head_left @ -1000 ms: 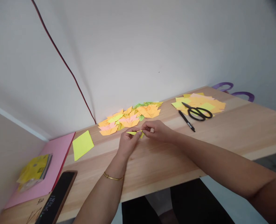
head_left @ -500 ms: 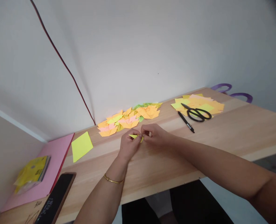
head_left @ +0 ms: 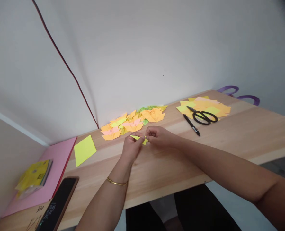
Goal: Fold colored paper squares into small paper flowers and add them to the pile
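Between my two hands is a small piece of folded yellow paper, held just above the wooden table. My left hand pinches it with thumb and fingers, and one pointed end shows over the palm. My right hand closes its fingertips on the paper's right side, so part of it is hidden. Just beyond the hands, folded paper shapes in orange, yellow, pink and green lie in a row along the wall, some with small drawn dots.
Black scissors rest on loose coloured paper sheets at the right, with a black pen beside them. On the left lie a yellow sheet, a phone, and a pink folder bearing a yellow packet.
Both hands dip slightly and come back up, still pinching the yellow paper. More of the paper shows now than half a second ago, and its lower point is in sight.
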Demonstrator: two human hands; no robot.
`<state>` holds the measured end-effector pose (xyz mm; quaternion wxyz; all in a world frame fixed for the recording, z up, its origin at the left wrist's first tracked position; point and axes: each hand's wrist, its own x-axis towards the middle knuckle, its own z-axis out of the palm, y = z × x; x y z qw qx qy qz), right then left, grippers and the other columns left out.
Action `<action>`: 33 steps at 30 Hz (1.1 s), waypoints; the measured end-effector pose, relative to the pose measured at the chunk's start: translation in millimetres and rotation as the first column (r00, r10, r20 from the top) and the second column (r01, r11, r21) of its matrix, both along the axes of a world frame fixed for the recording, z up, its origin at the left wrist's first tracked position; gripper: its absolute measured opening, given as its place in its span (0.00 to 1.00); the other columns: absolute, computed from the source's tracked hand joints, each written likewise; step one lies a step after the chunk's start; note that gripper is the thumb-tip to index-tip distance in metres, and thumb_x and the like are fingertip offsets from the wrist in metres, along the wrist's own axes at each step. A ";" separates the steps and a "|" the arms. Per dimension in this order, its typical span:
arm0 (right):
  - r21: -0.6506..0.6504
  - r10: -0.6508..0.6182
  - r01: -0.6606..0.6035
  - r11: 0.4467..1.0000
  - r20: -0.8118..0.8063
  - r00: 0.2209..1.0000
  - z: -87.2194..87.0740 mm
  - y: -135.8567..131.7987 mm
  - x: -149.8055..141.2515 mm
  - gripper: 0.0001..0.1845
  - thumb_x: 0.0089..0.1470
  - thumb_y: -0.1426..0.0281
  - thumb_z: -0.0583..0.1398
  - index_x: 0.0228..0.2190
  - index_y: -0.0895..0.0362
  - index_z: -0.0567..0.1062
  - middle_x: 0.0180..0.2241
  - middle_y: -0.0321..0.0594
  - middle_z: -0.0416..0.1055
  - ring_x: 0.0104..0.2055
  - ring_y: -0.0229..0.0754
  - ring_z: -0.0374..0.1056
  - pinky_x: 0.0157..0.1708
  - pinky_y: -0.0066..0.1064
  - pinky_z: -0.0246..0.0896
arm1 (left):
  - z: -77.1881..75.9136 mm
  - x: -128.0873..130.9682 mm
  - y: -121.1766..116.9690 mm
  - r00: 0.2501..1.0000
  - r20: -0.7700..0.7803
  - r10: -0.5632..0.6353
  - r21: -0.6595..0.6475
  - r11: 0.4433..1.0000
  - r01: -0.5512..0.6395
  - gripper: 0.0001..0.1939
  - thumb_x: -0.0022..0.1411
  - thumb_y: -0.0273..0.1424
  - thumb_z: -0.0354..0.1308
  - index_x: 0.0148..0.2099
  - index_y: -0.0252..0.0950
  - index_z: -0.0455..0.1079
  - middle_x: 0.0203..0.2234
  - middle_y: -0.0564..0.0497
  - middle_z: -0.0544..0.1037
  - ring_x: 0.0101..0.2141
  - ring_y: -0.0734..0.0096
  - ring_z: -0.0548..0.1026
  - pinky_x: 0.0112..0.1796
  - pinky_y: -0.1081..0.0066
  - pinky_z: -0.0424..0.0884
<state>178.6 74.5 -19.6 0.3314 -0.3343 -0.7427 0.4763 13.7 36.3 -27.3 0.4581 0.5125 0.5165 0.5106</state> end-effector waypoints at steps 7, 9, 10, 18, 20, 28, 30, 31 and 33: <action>0.050 -0.010 0.011 0.999 -0.023 1.000 -6.5 0.1 -3.1 0.03 0.43 0.72 0.55 0.21 0.57 0.64 0.21 0.31 0.60 0.24 0.32 0.55 0.22 0.24 0.49 | 0.0 4.6 -1.9 1.000 -0.028 -0.009 -0.010 1.000 0.009 0.08 0.47 0.34 0.61 0.27 0.34 0.69 0.18 0.56 0.69 0.20 0.78 0.64 0.24 0.76 0.58; 0.028 0.007 -0.006 1.000 -0.034 0.999 -5.2 1.7 -1.4 0.02 0.43 0.74 0.54 0.22 0.57 0.66 0.22 0.32 0.63 0.25 0.33 0.58 0.24 0.24 0.52 | -2.0 3.9 1.2 0.996 0.085 0.004 -0.013 1.000 -0.003 0.08 0.46 0.32 0.62 0.28 0.34 0.68 0.19 0.56 0.69 0.20 0.78 0.65 0.25 0.76 0.59; 0.013 0.024 -0.024 1.000 -0.040 0.999 -4.2 2.7 -0.2 0.03 0.43 0.75 0.53 0.23 0.57 0.67 0.22 0.32 0.65 0.25 0.33 0.59 0.25 0.24 0.53 | -3.0 3.1 2.9 0.991 0.133 0.011 -0.020 1.000 -0.009 0.08 0.46 0.31 0.62 0.28 0.34 0.68 0.19 0.56 0.69 0.21 0.78 0.65 0.25 0.75 0.60; -0.023 0.017 -0.018 1.000 -0.048 0.999 -1.3 5.1 1.5 0.06 0.50 0.68 0.54 0.26 0.57 0.67 0.25 0.34 0.66 0.27 0.34 0.62 0.28 0.26 0.56 | -5.4 -0.8 5.1 0.992 0.124 0.027 -0.003 1.000 -0.026 0.10 0.47 0.33 0.63 0.30 0.33 0.68 0.19 0.56 0.69 0.21 0.79 0.65 0.26 0.76 0.59; 0.004 0.020 -0.020 1.000 -0.012 1.000 -1.4 2.3 -0.3 0.08 0.51 0.66 0.55 0.25 0.58 0.66 0.23 0.33 0.64 0.26 0.33 0.59 0.26 0.25 0.53 | -5.9 0.6 4.0 0.994 0.109 -0.003 -0.003 1.000 0.003 0.10 0.47 0.33 0.63 0.30 0.33 0.68 0.20 0.55 0.70 0.22 0.78 0.66 0.27 0.75 0.60; 0.000 0.198 -0.199 0.980 -0.061 0.978 3.0 1.1 3.7 0.10 0.54 0.65 0.55 0.27 0.58 0.65 0.25 0.33 0.63 0.26 0.32 0.57 0.27 0.24 0.52 | -3.8 4.7 3.7 0.916 0.385 -0.110 -0.034 0.990 0.134 0.09 0.44 0.29 0.64 0.27 0.33 0.67 0.20 0.54 0.70 0.24 0.74 0.70 0.30 0.71 0.65; -0.021 0.240 -0.243 0.970 -0.087 0.967 2.0 3.7 5.7 0.10 0.55 0.64 0.54 0.28 0.59 0.66 0.25 0.34 0.64 0.28 0.32 0.59 0.29 0.25 0.53 | -1.9 3.7 3.5 0.904 0.408 -0.127 -0.043 0.986 0.159 0.09 0.44 0.30 0.64 0.27 0.33 0.67 0.20 0.53 0.71 0.25 0.72 0.72 0.31 0.69 0.67; -0.031 0.255 -0.259 0.965 -0.101 0.962 1.3 4.8 6.5 0.11 0.56 0.63 0.54 0.29 0.59 0.66 0.26 0.34 0.65 0.28 0.33 0.60 0.30 0.25 0.54 | -1.0 3.1 3.4 0.899 0.415 -0.137 -0.047 0.984 0.172 0.09 0.44 0.30 0.64 0.27 0.33 0.67 0.20 0.53 0.72 0.25 0.70 0.72 0.31 0.68 0.67; -0.050 0.281 -0.289 0.956 -0.128 0.951 0.1 6.3 7.8 0.12 0.56 0.61 0.54 0.30 0.59 0.66 0.27 0.35 0.67 0.29 0.33 0.62 0.32 0.26 0.56 | 0.4 1.9 3.0 0.887 0.432 -0.166 -0.045 0.978 0.204 0.08 0.45 0.30 0.64 0.27 0.33 0.68 0.21 0.51 0.73 0.26 0.68 0.73 0.32 0.66 0.67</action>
